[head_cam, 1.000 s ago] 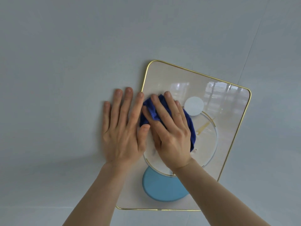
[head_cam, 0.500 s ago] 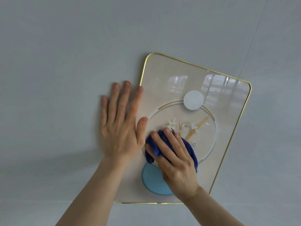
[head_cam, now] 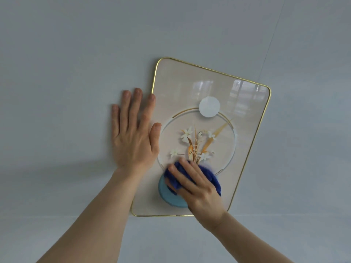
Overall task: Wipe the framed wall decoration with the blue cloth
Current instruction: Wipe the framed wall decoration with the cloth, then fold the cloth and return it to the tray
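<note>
Item: frame (head_cam: pixel 252 118), gold-edged, glossy, hung on a grey wall (head_cam: pixel 57 63). It sat right of centre in the view, tilted, with its long axis running from about 11 o'clock at the top to 5 o'clock at the bottom. The picture showed pale flowers inside a ring, a white disc at the ring's 12 o'clock and a blue disc (head_cam: pixel 167 196) at its 6 o'clock.

Right hand (head_cam: pixel 197 188): fingers bent over a bunched cloth (head_cam: pixel 212 177), dark blue, pressing it flat to the glass rather than pinching it. The cloth lay at the 6 o'clock edge of the ring and overlapped the top of the blue disc. It was blurred at its margins.

Left hand (head_cam: pixel 133 137): spread, palm flat. Most of it lay on the wall at the frame's 9 o'clock side; the thumb and forefinger crossed the gold edge onto the glass. It touched no cloth.

Governing relation: from the cloth, the greater part of the glass lay toward 12 and 1 o'clock, along the long axis; a narrow strip lay toward 6 o'clock above the bottom edge. The right hand was the nearer to both.

Judgement: bracing looked needed, as the frame hung askew.

Containers: none seen.
</note>
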A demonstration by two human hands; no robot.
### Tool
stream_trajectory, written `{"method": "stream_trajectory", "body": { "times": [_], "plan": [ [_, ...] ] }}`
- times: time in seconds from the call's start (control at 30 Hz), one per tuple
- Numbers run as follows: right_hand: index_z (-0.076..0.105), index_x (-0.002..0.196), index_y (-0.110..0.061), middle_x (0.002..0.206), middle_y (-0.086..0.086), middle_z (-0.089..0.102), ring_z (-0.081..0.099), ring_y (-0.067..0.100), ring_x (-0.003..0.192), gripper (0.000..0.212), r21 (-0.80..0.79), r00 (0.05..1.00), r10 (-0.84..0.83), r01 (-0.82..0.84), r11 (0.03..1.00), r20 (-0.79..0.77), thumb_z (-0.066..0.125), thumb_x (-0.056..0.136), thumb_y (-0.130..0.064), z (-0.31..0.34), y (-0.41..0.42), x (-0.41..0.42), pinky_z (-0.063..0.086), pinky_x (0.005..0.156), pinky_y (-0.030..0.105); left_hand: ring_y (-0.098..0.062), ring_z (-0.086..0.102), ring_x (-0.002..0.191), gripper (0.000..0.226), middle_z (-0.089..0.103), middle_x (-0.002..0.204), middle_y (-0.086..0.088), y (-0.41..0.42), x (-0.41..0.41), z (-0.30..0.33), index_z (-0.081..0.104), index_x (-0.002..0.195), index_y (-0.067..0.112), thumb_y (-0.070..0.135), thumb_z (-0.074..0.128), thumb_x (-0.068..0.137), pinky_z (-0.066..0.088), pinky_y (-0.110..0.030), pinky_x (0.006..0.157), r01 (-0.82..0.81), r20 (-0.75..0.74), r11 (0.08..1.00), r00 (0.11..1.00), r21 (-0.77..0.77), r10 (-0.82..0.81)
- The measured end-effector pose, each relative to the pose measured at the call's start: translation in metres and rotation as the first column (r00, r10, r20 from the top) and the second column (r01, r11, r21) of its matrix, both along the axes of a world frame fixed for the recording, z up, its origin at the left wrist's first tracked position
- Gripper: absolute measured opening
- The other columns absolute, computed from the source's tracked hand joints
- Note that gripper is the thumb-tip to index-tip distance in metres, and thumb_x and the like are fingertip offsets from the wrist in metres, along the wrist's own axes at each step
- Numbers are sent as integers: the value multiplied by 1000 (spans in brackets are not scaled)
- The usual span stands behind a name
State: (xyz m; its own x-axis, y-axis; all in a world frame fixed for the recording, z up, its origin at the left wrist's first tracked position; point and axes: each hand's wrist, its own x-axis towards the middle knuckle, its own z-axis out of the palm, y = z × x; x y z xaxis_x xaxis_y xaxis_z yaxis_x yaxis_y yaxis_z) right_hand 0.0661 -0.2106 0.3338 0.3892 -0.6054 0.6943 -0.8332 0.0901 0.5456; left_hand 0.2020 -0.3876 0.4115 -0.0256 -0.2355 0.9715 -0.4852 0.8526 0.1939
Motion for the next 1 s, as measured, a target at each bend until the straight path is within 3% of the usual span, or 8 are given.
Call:
{"method": "stream_trajectory", "body": {
  "times": [0.1, 0.23, 0.4, 0.53, 0.67, 0.77, 0.83, 1.0],
  "plan": [
    [80, 112, -15, 152, 2, 59, 46, 34, 148, 21, 136, 993, -98, 105, 985, -58, 62, 103, -9, -35, 33, -6, 51, 114, 51, -30, 13, 163, 62, 22, 174, -10, 6, 8, 3, 18, 166, 24, 48, 18, 109, -1, -43, 133, 24, 52, 999, 998, 44, -26],
    [81, 115, -19, 142, 0, 69, 59, 29, 138, 42, 243, 968, -250, 237, 941, 23, 93, 75, -13, -37, 41, 13, 55, 110, 42, -29, 8, 164, 65, 18, 175, -10, 13, 23, 8, 18, 165, 25, 53, 17, 107, 5, -47, 133, 69, 137, 992, 987, 110, -84],
    [82, 88, -24, 107, -12, 79, 73, 17, 115, 44, 423, 875, -453, 351, 836, 170, 90, 50, -2, -48, 70, 47, 65, 82, 25, -23, -1, 165, 68, 8, 178, -4, 29, 50, 22, 18, 166, 28, 55, 18, 103, 4, -45, 133, 171, 235, 948, 943, 270, -237],
    [62, 69, -20, 73, -10, 60, 55, 9, 77, 32, 421, 565, -433, 161, 892, 702, 51, 61, 10, -59, 97, 61, 52, 64, 31, -22, 7, 164, 66, 14, 177, -4, 47, 78, 25, 22, 164, 30, 54, 22, 103, 7, -44, 134, 250, 213, 896, 915, 367, -342],
    [77, 89, -44, 91, -23, 69, 66, -6, 85, 60, 210, 298, -237, 121, 970, 924, 59, 70, 10, -53, 118, 77, 46, 76, 5, -23, 36, 151, 60, 44, 163, -3, 80, 98, 1, 39, 155, 26, 50, 40, 101, 31, -47, 124, 323, 117, 868, 913, 377, -390],
    [75, 83, -57, 94, -18, 70, 68, -4, 93, 70, 150, 200, -166, 92, 984, 966, 63, 71, 11, -42, 129, 87, 47, 76, 5, -15, 55, 134, 53, 63, 142, 10, 115, 101, -32, 56, 142, 29, 52, 52, 94, 46, -42, 109, 427, 59, 743, 847, 516, -528],
    [75, 77, -60, 95, -14, 74, 71, 0, 93, 72, 139, 119, -145, 56, 989, 982, 62, 73, 11, -36, 135, 90, 51, 77, 9, -4, 62, 125, 42, 68, 133, 18, 138, 99, -56, 63, 132, 32, 49, 64, 93, 50, -40, 109, 499, 44, 581, 734, 643, -678],
    [79, 90, -34, 92, -9, 82, 79, 11, 84, 47, 130, -46, -131, -29, 991, 990, 62, 77, 8, -19, 148, 95, 67, 77, 35, 8, 63, 116, 44, 69, 124, 31, 184, 89, -98, 62, 128, 49, 36, 76, 88, 48, -27, 106, 454, 128, 370, 479, 811, -868]
  ]
}}
